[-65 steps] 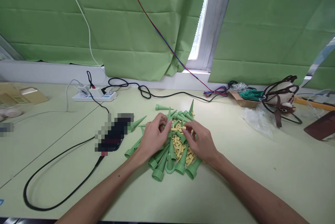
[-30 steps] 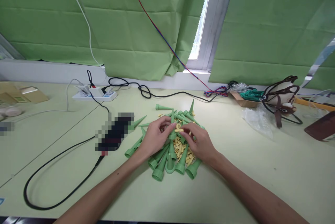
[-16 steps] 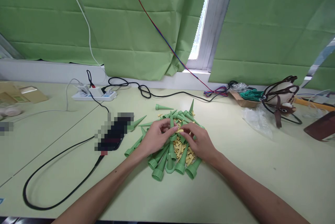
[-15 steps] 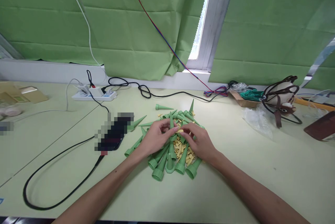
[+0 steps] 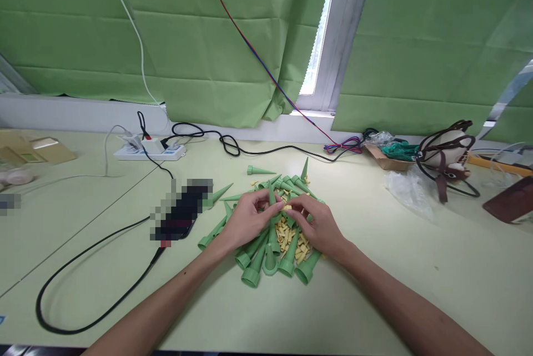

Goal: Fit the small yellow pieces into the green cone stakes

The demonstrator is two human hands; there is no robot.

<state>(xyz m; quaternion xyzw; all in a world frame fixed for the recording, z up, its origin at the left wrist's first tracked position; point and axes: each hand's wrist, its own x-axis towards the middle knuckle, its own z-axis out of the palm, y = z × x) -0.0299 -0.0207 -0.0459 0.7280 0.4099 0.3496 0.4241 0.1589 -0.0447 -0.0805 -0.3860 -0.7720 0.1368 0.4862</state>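
The green cone (image 5: 271, 194) pinched by the left hand (image 5: 250, 218) over the worktop (image 5: 400, 250) has been tipped slightly leftward, the yellow piece (image 5: 287, 207) being held close beside it by the right hand (image 5: 317, 220), so both are apparently being worked together.

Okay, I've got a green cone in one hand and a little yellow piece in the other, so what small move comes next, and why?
I'd probably ease the yellow piece toward the green cone: the right hand pinches the piece close beside it, and the left hand holds the cone tip up. Whether they already touch is hard to see.
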